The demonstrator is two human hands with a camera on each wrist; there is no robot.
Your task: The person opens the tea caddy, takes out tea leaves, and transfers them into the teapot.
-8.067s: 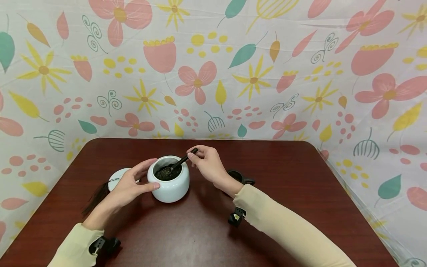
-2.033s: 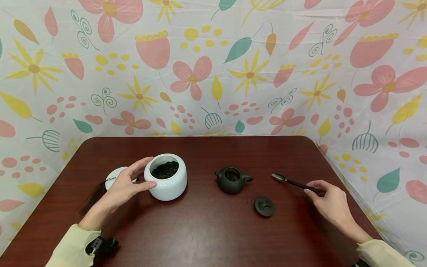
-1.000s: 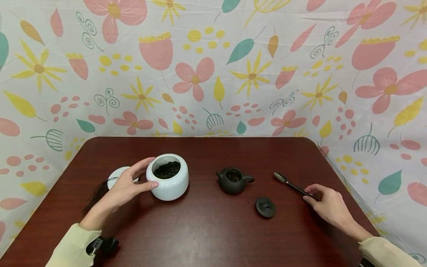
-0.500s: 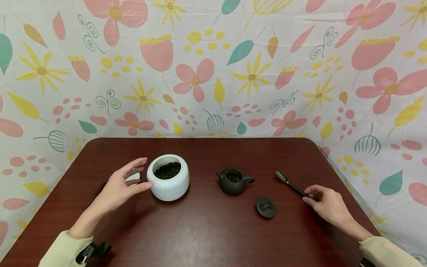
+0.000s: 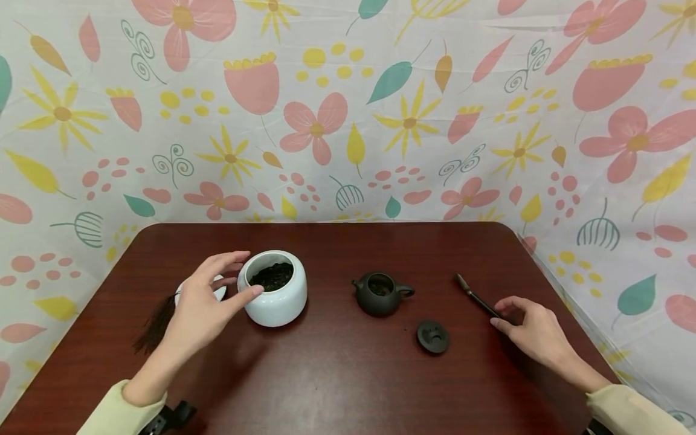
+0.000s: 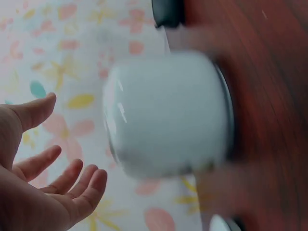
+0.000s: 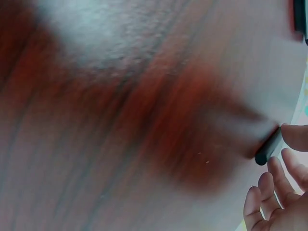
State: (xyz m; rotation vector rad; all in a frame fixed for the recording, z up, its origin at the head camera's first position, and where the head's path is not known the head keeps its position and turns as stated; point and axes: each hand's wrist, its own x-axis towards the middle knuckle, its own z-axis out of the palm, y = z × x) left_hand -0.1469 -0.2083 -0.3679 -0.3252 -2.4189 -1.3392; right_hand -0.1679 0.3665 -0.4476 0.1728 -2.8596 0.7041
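A dark red table (image 5: 337,386) stands before a flowered cloth. On its left sits the white jar (image 5: 274,290) of dark leaves — the left hand (image 5: 203,305) hovers just beside it, fingers spread and holding nothing. At the right, the right hand (image 5: 530,332) pinches the scoop (image 5: 475,295) handle. Between them stand the teapot (image 5: 380,293) and its lid (image 5: 432,336).

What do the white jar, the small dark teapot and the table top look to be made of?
White jar: probably glazed ceramic, with a smooth, pale, glossy wall showing soft highlights. Teapot: likely unglazed clay, dark brown and matte with hardly any shine; its lid looks the same. Table: reddish-brown wood grain with a polished sheen, though solid wood or veneer cannot be told apart.
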